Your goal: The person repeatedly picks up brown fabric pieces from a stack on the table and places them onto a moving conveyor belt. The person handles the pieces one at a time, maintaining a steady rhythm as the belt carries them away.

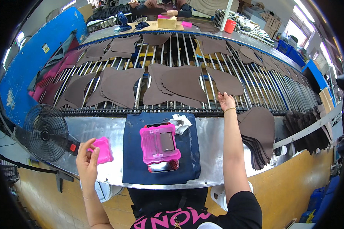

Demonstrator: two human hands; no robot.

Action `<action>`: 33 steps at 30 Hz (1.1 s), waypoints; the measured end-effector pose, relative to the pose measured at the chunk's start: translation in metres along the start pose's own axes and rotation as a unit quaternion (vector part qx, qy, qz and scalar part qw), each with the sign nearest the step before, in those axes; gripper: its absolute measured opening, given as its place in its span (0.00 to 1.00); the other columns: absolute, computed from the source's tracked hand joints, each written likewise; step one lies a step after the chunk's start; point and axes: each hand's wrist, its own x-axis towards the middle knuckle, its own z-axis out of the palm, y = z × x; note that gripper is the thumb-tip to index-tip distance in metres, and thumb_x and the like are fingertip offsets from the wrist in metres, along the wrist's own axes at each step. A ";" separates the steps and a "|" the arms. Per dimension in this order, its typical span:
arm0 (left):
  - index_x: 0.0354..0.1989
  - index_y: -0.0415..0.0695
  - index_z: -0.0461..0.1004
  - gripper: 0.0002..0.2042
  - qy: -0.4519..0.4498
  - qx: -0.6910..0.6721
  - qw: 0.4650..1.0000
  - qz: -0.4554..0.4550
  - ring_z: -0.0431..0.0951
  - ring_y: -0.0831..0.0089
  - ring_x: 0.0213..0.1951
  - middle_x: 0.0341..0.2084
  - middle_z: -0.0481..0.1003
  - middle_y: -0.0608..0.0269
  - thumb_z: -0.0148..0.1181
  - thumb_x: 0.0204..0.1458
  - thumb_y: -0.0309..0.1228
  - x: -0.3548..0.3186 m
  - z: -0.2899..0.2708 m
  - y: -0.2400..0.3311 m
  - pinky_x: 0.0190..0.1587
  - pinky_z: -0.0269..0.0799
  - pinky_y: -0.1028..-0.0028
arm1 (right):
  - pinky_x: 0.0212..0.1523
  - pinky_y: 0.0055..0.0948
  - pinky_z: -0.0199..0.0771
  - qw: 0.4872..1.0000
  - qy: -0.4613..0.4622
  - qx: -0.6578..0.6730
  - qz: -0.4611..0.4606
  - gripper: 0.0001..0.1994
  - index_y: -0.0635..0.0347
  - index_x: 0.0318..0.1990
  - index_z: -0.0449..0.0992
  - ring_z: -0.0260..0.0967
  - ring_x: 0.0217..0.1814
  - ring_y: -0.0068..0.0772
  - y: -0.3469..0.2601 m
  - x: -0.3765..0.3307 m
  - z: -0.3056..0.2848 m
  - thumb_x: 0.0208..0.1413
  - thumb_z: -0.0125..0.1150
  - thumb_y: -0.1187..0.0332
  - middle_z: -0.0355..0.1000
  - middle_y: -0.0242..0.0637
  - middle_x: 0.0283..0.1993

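Note:
My left hand (89,155) is above the left of the metal worktop, thumb and index finger apart. Behind its thumb is a wavy-edged pink pad (104,150); no grip on it shows. At the conveyor's near side, my right hand (227,102) has its fingertips at the lower edge of a rounded dark-brown sheet piece (226,81). Those fingers look spread. Between my arms, a pink wavy-edged frame (155,144) with a dark rectangular block (167,142) rests on a red-edged base, over a dark blue cloth (135,168). Crumpled white tissue (180,123) lies beside it.
Brown pieces lie in overlapping groups on the barred conveyor (178,49). A stack of brown pieces (259,129) overhangs the worktop (214,152) at right. A black fan (46,131) stands at left beside a blue panel (38,49). Across the conveyor, a co-worker (166,5) handles a brown piece.

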 end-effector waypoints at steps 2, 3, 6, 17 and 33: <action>0.48 0.39 0.73 0.12 -0.002 0.003 1.000 0.005 0.60 0.88 0.23 0.31 0.66 0.70 0.57 0.56 0.25 0.000 0.002 0.003 0.24 0.54 0.86 | 0.28 0.25 0.77 0.999 0.003 -0.047 -0.006 0.07 0.57 0.41 0.67 0.73 0.30 0.28 -0.010 -0.010 -0.003 0.61 0.56 0.66 0.73 0.35 0.31; 0.48 0.39 0.73 0.12 -0.004 0.002 1.000 0.007 0.60 0.87 0.24 0.31 0.66 0.70 0.57 0.56 0.26 0.001 0.004 0.003 0.24 0.54 0.86 | 0.26 0.23 0.76 0.997 0.005 -0.073 -0.010 0.09 0.56 0.40 0.67 0.73 0.27 0.26 -0.019 -0.018 -0.003 0.60 0.58 0.63 0.73 0.33 0.28; 0.48 0.39 0.73 0.11 -0.008 0.020 1.000 0.021 0.60 0.86 0.24 0.31 0.66 0.70 0.56 0.57 0.27 0.003 0.008 -0.003 0.25 0.54 0.85 | 0.21 0.19 0.69 0.981 -0.030 -0.167 -0.095 0.13 0.58 0.41 0.68 0.68 0.20 0.21 -0.050 -0.078 0.003 0.58 0.60 0.60 0.71 0.30 0.24; 0.49 0.41 0.73 0.11 -0.089 -0.079 0.993 -0.010 0.61 0.87 0.21 0.18 0.64 0.74 0.52 0.61 0.30 0.014 0.058 -0.012 0.23 0.52 0.84 | 0.54 0.41 0.66 0.513 0.288 -0.792 -0.165 0.31 0.64 0.51 0.74 0.67 0.52 0.52 -0.144 -0.221 -0.212 0.47 0.66 0.47 0.70 0.52 0.50; 0.44 0.39 0.76 0.08 -0.082 -0.085 0.993 0.002 0.66 0.85 0.24 0.24 0.71 0.70 0.55 0.57 0.25 -0.002 0.053 -0.019 0.26 0.59 0.84 | 0.40 0.49 0.71 0.464 0.246 -0.842 -0.128 0.15 0.55 0.51 0.68 0.72 0.40 0.58 -0.177 -0.229 -0.158 0.57 0.56 0.64 0.75 0.55 0.35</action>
